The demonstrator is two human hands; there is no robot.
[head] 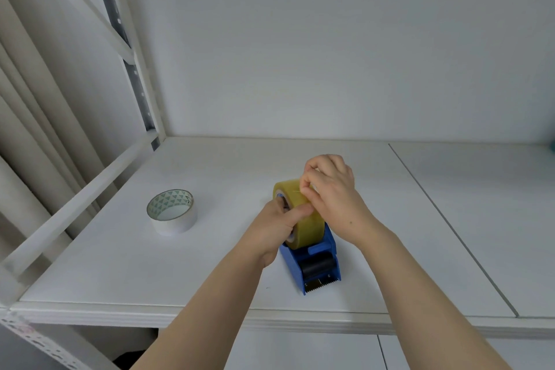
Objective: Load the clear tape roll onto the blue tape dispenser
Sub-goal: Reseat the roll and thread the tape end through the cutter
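Observation:
The clear, yellowish tape roll (pixel 309 227) stands upright in the blue tape dispenser (pixel 315 267) on the white shelf. The dispenser's black roller and serrated blade face me. My left hand (pixel 277 225) grips the roll's left side, thumb across its outer face and fingers at the core. On top of the roll, my right hand (pixel 329 189) has its fingertips pinched against the tape surface, seemingly at the loose end. The far part of the dispenser is hidden behind the roll and hands.
A white tape roll (pixel 172 212) with a green-triangle-patterned core lies flat to the left on the shelf (pixel 210 264). A slanted metal rack rail (pixel 78 204) borders the left. A seam (pixel 450 225) splits the shelf on the right. The wall stands close behind.

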